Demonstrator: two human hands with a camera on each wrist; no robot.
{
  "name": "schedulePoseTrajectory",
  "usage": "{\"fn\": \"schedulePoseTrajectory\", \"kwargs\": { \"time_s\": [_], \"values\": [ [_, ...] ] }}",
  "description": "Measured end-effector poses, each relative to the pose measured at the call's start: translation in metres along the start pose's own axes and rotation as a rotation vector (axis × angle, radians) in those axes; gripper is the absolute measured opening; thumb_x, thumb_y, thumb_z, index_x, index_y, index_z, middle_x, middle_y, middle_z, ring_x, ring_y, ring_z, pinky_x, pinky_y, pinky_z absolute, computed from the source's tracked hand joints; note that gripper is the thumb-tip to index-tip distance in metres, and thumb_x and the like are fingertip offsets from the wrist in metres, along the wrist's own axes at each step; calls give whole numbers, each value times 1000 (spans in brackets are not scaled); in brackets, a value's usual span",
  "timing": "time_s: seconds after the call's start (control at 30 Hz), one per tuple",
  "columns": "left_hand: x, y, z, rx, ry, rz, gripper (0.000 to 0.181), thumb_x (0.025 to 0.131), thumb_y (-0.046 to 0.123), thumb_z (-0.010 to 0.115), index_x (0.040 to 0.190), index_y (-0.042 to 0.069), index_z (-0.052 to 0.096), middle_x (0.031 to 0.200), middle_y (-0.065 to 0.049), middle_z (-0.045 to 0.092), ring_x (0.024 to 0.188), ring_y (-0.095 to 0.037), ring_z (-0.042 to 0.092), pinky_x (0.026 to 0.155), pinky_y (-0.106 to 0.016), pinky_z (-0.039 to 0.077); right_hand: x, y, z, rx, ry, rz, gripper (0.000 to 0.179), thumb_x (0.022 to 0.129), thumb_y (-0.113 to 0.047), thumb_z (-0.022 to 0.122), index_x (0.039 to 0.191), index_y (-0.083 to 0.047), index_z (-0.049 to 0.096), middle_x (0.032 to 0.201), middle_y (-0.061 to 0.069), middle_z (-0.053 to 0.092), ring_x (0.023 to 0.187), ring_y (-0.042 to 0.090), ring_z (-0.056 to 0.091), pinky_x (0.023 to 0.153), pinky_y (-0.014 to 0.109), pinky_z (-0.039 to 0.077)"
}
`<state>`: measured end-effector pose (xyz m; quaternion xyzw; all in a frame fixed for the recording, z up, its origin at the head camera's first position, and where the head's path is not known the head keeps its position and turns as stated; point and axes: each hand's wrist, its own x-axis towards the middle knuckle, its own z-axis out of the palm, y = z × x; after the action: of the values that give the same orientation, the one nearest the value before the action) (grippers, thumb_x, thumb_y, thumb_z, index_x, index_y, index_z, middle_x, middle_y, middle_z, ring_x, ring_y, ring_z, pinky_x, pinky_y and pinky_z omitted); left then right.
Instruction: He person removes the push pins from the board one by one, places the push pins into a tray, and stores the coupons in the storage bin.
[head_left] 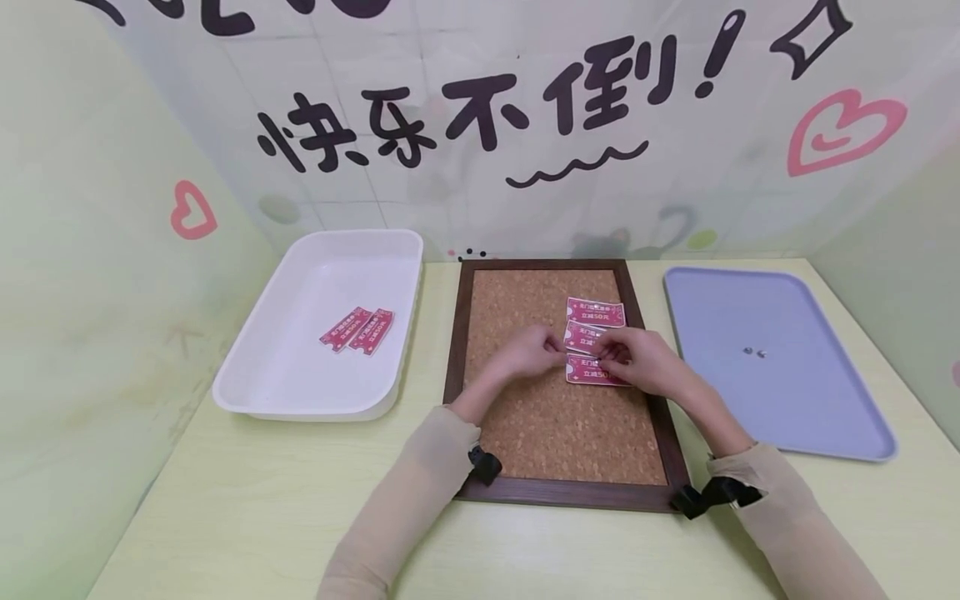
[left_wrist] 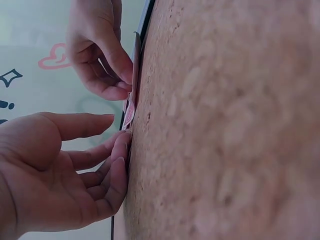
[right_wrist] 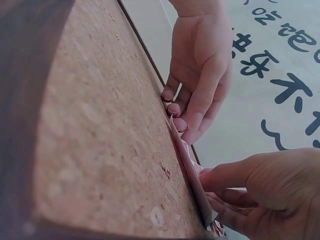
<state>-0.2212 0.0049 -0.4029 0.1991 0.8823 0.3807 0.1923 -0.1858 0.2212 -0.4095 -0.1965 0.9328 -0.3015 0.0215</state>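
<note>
My beige sleeves [head_left: 405,492] reach up from the bottom of the frame over the pale yellow table [head_left: 262,508] to a dark-framed rectangular cork board [head_left: 570,433] at centre. On its right half lie three red-and-white printed paper coupons [head_left: 582,372] in a column. My left hand [head_left: 528,352] has its thumb apart, fingertips touching near the lowest coupon's left end; my right hand [head_left: 641,358] brings curled fingers and thumb close together over that coupon, though I cannot tell whether they pinch anything. Right of frame, a flat lavender-blue tray [head_left: 802,408] bears two small silvery pieces [head_left: 762,354]; left, a deep white tray [head_left: 281,367] holds two matching coupons [head_left: 372,332].
</note>
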Motion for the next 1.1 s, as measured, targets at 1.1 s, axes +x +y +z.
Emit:
{"fn": "schedulePoseTrajectory", "kwargs": {
  "time_s": [1.1],
  "values": [
    [5, 8, 4, -33, -58, -135, 32, 96, 18, 70, 69, 5, 61, 57, 2, 45, 51, -11, 39, 49, -24, 31, 11, -4, 4, 10, -10, 117, 8, 85, -1, 74, 89, -1, 68, 79, 5, 66, 74, 18, 61, 68, 35, 53]
  ]
}}
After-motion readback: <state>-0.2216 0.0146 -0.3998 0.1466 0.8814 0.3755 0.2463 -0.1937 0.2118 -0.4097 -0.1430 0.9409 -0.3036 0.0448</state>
